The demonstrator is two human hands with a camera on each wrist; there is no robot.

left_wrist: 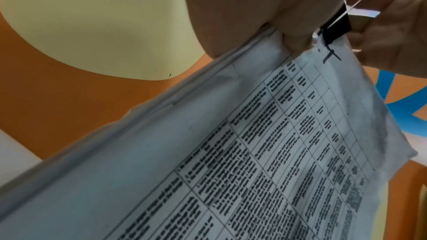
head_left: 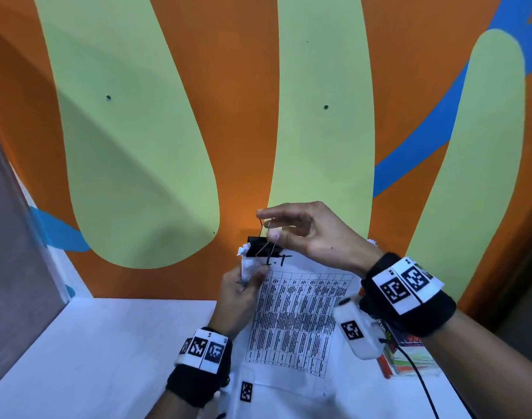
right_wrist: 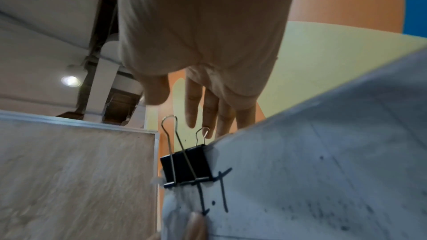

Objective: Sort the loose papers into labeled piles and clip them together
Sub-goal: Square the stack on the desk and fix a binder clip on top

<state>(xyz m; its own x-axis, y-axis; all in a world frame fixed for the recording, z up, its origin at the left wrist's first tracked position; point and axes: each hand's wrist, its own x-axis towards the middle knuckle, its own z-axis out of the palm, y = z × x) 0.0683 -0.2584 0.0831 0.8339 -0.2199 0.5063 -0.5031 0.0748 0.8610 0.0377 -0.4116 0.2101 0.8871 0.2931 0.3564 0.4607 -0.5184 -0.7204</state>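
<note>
The white desk [head_left: 107,343] is lying beneath the stack of papers [head_left: 292,316], printed with a dense table and hand-lettered in black at its top. The left hand [head_left: 240,294] is gripping the papers' upper left corner, just below the black binder clip [head_left: 263,246] clamped there. Above the papers, the right hand [head_left: 307,231] is reaching level over the clip, its fingers [right_wrist: 191,109] straight and loose at the wire handles.

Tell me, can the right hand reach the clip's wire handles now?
Probably yes. The right hand is right at the clip on the papers, fingers open beside the upright handles, nothing between. The left hand holds the papers below.
</note>
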